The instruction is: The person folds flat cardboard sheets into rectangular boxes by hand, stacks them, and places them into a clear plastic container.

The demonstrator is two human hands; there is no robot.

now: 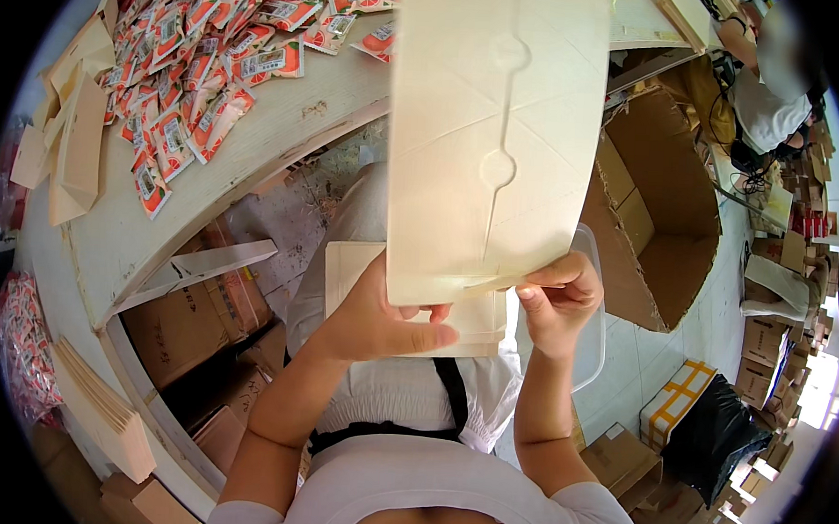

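Observation:
A tall cream cardboard sheet (492, 97), with creases and two round shapes joined by a line, stands up in front of me. My left hand (375, 321) grips its lower left edge, thumb on the near side and the other fingers partly hidden behind. At the lower right corner, my right hand (563, 301) pinches the edge between thumb and fingers, where a narrow strip (495, 284) sticks out. Below, across my lap, lies another cream cardboard piece (345, 259), partly covered by the sheet and my left hand.
Many small orange-and-white packets (203, 84) are heaped on the curved table (343, 90). Folded cream cartons (76, 144) lie at its left end. On the right are an open brown cardboard box (660, 226), a clear plastic bin (592, 349) and a black bag (711, 443). Another person (768, 109) is at far right.

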